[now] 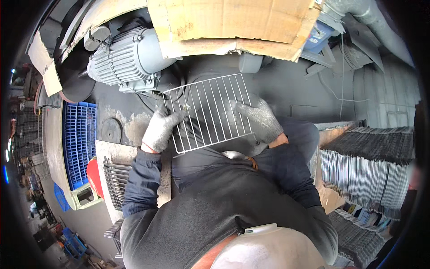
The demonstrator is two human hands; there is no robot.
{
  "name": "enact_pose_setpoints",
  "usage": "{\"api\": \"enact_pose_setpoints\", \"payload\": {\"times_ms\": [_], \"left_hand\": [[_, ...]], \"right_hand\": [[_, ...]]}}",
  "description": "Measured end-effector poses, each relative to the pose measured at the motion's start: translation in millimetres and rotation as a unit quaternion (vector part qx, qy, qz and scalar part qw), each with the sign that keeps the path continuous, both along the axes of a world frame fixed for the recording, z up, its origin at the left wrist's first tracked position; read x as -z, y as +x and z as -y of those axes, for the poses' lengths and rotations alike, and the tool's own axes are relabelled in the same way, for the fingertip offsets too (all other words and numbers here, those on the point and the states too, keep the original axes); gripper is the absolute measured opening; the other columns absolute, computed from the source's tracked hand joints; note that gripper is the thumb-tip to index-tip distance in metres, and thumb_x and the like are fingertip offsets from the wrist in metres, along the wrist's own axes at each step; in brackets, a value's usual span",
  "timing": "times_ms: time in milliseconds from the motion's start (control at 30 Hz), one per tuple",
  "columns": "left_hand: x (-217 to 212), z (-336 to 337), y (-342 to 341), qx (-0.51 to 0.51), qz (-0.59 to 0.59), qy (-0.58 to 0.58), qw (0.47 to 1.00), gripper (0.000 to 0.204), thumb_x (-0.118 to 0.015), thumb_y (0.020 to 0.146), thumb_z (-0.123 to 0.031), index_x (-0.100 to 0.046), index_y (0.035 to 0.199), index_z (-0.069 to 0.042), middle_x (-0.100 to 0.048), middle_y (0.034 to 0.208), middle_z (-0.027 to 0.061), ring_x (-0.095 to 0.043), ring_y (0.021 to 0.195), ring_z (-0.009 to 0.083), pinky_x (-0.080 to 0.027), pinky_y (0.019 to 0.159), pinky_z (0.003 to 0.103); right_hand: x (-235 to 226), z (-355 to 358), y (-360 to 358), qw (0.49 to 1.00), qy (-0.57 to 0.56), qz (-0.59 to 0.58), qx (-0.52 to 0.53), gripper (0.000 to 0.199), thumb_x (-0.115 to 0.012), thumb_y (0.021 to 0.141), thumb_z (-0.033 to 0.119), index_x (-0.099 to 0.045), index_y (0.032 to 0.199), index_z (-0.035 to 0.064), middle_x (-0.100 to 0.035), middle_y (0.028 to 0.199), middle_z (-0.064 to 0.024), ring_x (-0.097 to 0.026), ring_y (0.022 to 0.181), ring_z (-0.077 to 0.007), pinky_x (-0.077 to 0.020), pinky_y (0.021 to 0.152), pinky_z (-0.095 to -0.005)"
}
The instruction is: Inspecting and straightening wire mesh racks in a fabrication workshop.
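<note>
A rectangular wire rack (210, 117) of thin light metal rods is held out in front of my body, slightly tilted. At its left end my left hand (162, 127), in a grey-white work glove, is closed on the edge rod, with the thumb over the wires. My right hand (261, 118), gloved the same way, grips the right end, its fingertips partly behind the rods. Dark grime marks both gloves. Beneath and beyond the rack lies a dark, dusty surface.
A grey electric motor (125, 58) stands ahead on the left, beside cardboard (233, 22) hanging across the front. Stacked wire racks (358, 175) fill the right side. More racks (117, 181) lie on the left, near a blue plastic crate (80, 143) and a red and pale-green stool (85, 197).
</note>
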State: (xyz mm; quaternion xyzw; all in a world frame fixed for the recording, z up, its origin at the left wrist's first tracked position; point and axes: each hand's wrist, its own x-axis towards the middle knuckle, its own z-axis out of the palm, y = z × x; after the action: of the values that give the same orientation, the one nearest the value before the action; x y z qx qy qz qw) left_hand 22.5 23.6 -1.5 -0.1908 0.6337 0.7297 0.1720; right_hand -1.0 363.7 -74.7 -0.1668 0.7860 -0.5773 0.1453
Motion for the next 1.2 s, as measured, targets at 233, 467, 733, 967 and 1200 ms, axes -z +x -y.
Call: {"api": "enact_pose_setpoints", "payload": {"times_ms": [233, 467, 733, 967, 1200], "left_hand": [[-2.4, -33.8, 28.3, 0.027, -0.153, -0.112, 0.981, 0.019, -0.075, 0.095, 0.002, -0.059, 0.104, -0.003, -0.069, 0.088, 0.0042, -0.066, 0.077, 0.0108, -0.055, 0.072, 0.028], [7.6, -65.8, 21.6, -0.006, -0.219, -0.072, 0.973, 0.020, -0.074, 0.096, 0.005, -0.058, 0.103, -0.004, -0.067, 0.093, 0.0044, -0.063, 0.083, 0.0104, -0.054, 0.075, 0.027], [71.3, -108.3, -30.1, 0.034, -0.268, -0.184, 0.945, 0.022, -0.080, 0.094, -0.003, -0.059, 0.100, -0.003, -0.065, 0.087, 0.0052, -0.062, 0.076, 0.0124, -0.052, 0.071, 0.028], [168.0, -140.1, -108.8, 0.099, -0.268, -0.256, 0.924, 0.032, -0.084, 0.088, -0.025, -0.065, 0.098, -0.002, -0.070, 0.079, 0.0148, -0.068, 0.074, 0.0294, -0.054, 0.073, 0.041], [138.5, -94.7, -89.9, 0.063, -0.160, -0.211, 0.962, 0.029, -0.085, 0.092, -0.014, -0.058, 0.096, -0.003, -0.066, 0.078, 0.0051, -0.063, 0.071, 0.0143, -0.054, 0.068, 0.033]], "right_hand": [[-60.0, -5.3, 31.7, 0.950, -0.110, 0.236, 0.173, 0.032, -0.073, 0.096, -0.001, -0.067, 0.127, -0.0002, -0.070, 0.117, -0.0076, -0.067, 0.100, -0.0142, -0.0597, 0.084, -0.0290], [-52.9, -14.4, 25.9, 0.952, -0.194, 0.101, 0.215, 0.025, -0.070, 0.101, 0.003, -0.068, 0.125, -0.0024, -0.074, 0.113, -0.0062, -0.068, 0.103, -0.0144, -0.0552, 0.093, -0.0313], [20.4, -58.8, -24.8, 0.952, -0.179, 0.097, 0.228, 0.026, -0.073, 0.097, 0.002, -0.069, 0.123, 0.0016, -0.071, 0.115, -0.0017, -0.065, 0.104, -0.0115, -0.0526, 0.096, -0.0301], [79.9, -87.2, -51.7, 0.896, -0.255, 0.070, 0.355, 0.016, -0.079, 0.094, 0.001, -0.065, 0.091, 0.0092, -0.061, 0.090, 0.0033, -0.057, 0.085, -0.0088, -0.0486, 0.082, -0.0274], [77.7, -31.7, -68.9, 0.930, -0.163, 0.086, 0.319, 0.017, -0.081, 0.094, 0.008, -0.064, 0.091, 0.0069, -0.061, 0.085, 0.0028, -0.056, 0.081, -0.0104, -0.0495, 0.077, -0.0296]]}}
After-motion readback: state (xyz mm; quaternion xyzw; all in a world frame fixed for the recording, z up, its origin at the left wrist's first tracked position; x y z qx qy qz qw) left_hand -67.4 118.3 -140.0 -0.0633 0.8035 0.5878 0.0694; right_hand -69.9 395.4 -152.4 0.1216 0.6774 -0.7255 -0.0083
